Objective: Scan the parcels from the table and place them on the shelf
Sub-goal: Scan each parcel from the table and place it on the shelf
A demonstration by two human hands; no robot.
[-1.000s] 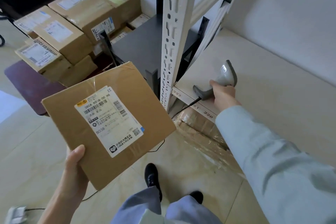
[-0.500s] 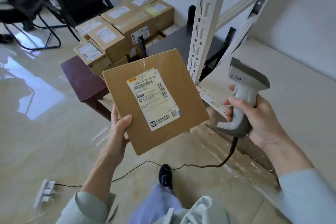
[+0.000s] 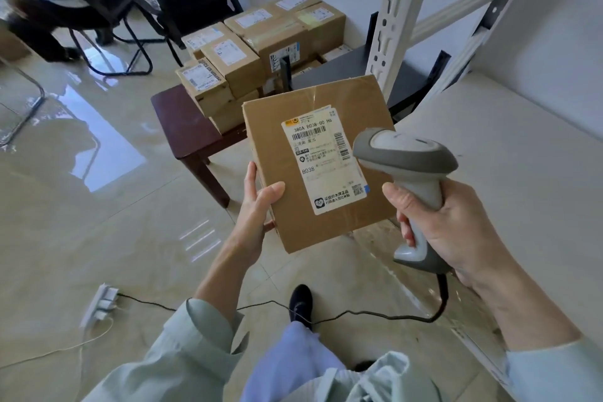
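Note:
My left hand (image 3: 257, 206) grips a flat brown parcel (image 3: 293, 179) by its lower left edge, thumb on top. The parcel's white shipping label (image 3: 321, 157) faces me. My right hand (image 3: 456, 232) grips the handle of a grey barcode scanner (image 3: 408, 170), whose head sits just right of the label and points at it. More labelled parcels (image 3: 248, 55) are stacked on a low dark wooden table (image 3: 182, 127) behind. The beige shelf (image 3: 522, 173) lies at the right.
A white slotted shelf post (image 3: 391, 16) stands behind the parcel. The scanner's black cable (image 3: 359, 313) trails over the tiled floor to a white power strip (image 3: 98, 303). Black chairs (image 3: 130, 3) stand at the far left. My dark shoe (image 3: 300, 303) is below.
My right hand lifted the scanner off the shelf edge and brought it up beside the parcel's label. My left hand raised the parcel and turned it more upright toward me.

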